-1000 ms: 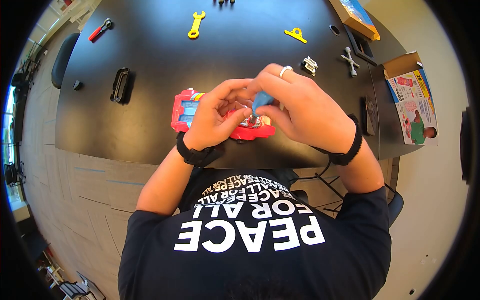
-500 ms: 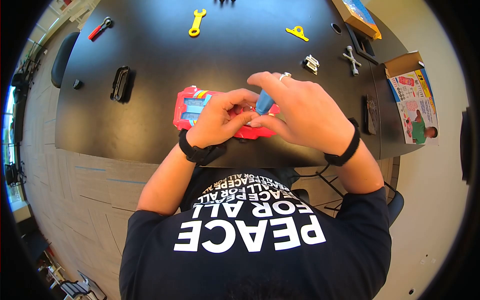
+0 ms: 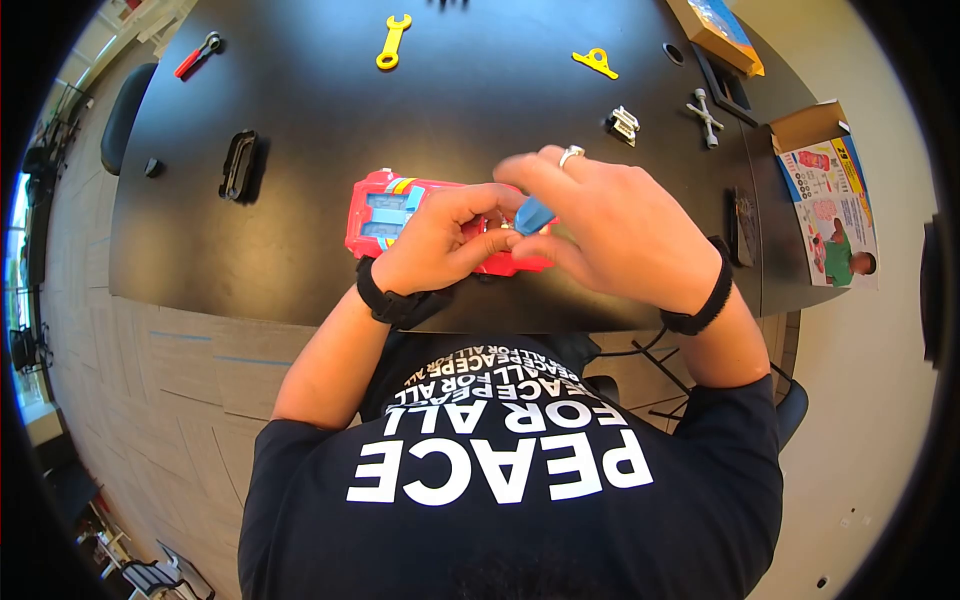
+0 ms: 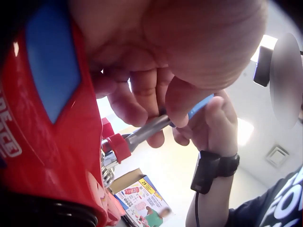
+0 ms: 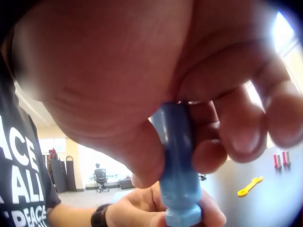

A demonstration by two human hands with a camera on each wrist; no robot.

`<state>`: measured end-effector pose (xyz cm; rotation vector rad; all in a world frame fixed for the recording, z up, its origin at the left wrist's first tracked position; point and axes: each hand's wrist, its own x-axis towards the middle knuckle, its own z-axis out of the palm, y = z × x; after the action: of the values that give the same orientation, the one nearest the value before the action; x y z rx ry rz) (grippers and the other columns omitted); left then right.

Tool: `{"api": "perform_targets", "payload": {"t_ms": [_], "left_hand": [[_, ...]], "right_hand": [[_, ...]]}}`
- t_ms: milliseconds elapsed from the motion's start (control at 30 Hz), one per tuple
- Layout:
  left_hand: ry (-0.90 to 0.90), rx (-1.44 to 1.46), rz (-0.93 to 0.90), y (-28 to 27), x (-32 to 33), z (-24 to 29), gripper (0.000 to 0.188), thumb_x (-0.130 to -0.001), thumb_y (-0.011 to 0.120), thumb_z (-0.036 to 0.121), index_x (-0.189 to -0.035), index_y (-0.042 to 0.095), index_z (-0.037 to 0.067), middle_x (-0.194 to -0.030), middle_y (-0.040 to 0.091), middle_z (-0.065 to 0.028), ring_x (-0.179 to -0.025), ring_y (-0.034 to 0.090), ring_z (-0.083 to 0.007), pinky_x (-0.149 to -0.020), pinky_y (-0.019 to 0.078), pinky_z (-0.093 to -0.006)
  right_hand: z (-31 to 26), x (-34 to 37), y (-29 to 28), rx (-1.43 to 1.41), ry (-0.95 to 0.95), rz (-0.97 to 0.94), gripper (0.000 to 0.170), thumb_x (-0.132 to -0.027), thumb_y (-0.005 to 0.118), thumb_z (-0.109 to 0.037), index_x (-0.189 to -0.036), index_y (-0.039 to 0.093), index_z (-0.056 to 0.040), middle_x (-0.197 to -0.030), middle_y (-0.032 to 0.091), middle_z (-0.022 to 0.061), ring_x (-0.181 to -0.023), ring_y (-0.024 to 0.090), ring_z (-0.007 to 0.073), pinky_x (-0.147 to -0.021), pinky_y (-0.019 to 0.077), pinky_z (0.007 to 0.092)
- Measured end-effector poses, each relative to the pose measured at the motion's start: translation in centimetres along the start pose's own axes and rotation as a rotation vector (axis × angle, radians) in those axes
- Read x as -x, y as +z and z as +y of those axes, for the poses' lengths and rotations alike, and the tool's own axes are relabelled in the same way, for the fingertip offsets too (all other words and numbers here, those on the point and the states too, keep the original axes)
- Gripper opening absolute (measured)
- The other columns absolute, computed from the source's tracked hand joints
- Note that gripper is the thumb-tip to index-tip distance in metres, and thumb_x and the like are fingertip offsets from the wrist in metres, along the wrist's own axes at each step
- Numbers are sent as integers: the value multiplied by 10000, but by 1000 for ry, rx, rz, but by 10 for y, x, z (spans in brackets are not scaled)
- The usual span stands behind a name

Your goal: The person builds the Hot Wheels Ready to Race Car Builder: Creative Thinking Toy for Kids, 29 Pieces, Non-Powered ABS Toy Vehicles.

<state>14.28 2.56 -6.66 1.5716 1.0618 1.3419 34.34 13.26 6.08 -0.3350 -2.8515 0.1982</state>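
A red toy car (image 3: 372, 205) with blue windows lies near the table's front edge; its red body (image 4: 42, 151) fills the left of the left wrist view. My right hand (image 3: 625, 225) pinches the blue handle (image 5: 177, 156) of a screwdriver between thumb and fingers. The grey shaft (image 4: 149, 132) runs down to a red piece (image 4: 117, 147) beside chrome parts on the car. My left hand (image 3: 435, 235) reaches over the car, thumb and fingers pinching the shaft close under the handle. In the head view the hands hide the tip.
Farther back lie a yellow wrench (image 3: 393, 42), a yellow piece (image 3: 596, 64), a red-handled tool (image 3: 198, 55) and a grey cross wrench (image 3: 704, 118). A black frame (image 3: 238, 166) lies left, a chrome piece (image 3: 623, 125) right of centre. A printed box (image 3: 825, 205) stands at the right edge.
The right hand has shifted slightly and its fingers have turned about the blue handle, which now leans differently. The left hand has slid slightly right and stays near the shaft.
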Motion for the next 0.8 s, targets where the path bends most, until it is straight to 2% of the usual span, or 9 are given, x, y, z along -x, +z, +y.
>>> {"api": "perform_targets", "payload": {"t_ms": [67,133,267,467,533,633,667,733,800], "left_hand": [[57,-46,-22,0,-2,4,316,-1025,807,69,-1329,736,16,-970,721,-43,-811,600,-107,-731,504,-291],[44,-33,-27,1,-1,3,316,-1026,802,65,-1330,734,15,-964,710,-39,-804,589,-112,-727,498,-291],[25,-21,-24,1,0,-1,327,-1021,802,57,-1338,731,16,-960,689,-34,-789,565,-125,-713,480,-293],[-1,5,-1,6,0,3,331,-1011,807,43,-1332,733,17,-975,705,-34,-797,574,-121,-723,491,-294],[57,-8,26,9,-2,0,309,-1013,815,35,-1308,729,5,-983,716,-25,-809,582,-93,-735,492,-270],[77,23,69,11,-4,-1,324,-1002,824,5,-1310,723,-3,-1011,740,-20,-824,603,-65,-757,500,-244],[29,68,73,12,-4,-1,362,-989,824,-17,-1336,721,2,-1031,754,-23,-829,614,-67,-767,507,-243],[16,39,76,12,-4,2,371,-986,818,-28,-1343,721,8,-1042,763,-25,-826,619,-67,-769,513,-246],[0,-3,55,14,-5,2,352,-978,801,-49,-1317,738,22,-1030,770,-32,-816,633,-79,-762,520,-251]], "right_hand": [[0,-1,-2,4,-71,-48,451,-970,834,-412,-1082,598,-44,-702,693,126,-683,723,379,-631,549,468],[-4,-4,-10,-15,65,-181,400,-985,825,-346,-1046,565,-48,-730,702,130,-712,727,388,-631,546,476],[-5,-5,-7,-29,75,-192,409,-983,825,-347,-1023,541,-56,-733,704,138,-723,728,392,-631,545,483],[-1,-2,-4,-67,94,-155,370,-982,831,-316,-1057,578,-57,-794,721,140,-751,725,392,-649,549,481],[14,5,-13,-187,-102,76,282,-973,841,-239,-1077,647,-64,-832,719,120,-779,708,382,-674,555,462],[38,37,-16,-363,295,242,211,-959,882,-144,-1069,732,-44,-896,768,54,-748,694,189,-684,540,335],[56,53,-1,-361,286,240,211,-959,882,-144,-1069,732,-44,-896,768,54,-748,694,189,-684,540,335],[93,86,48,-642,603,389,186,-972,881,-81,-1087,749,-18,-932,785,22,-781,676,83,-710,536,269],[117,110,85,-715,716,442,171,-975,872,-48,-1088,751,-8,-938,786,20,-796,681,74,-721,541,257]]}}
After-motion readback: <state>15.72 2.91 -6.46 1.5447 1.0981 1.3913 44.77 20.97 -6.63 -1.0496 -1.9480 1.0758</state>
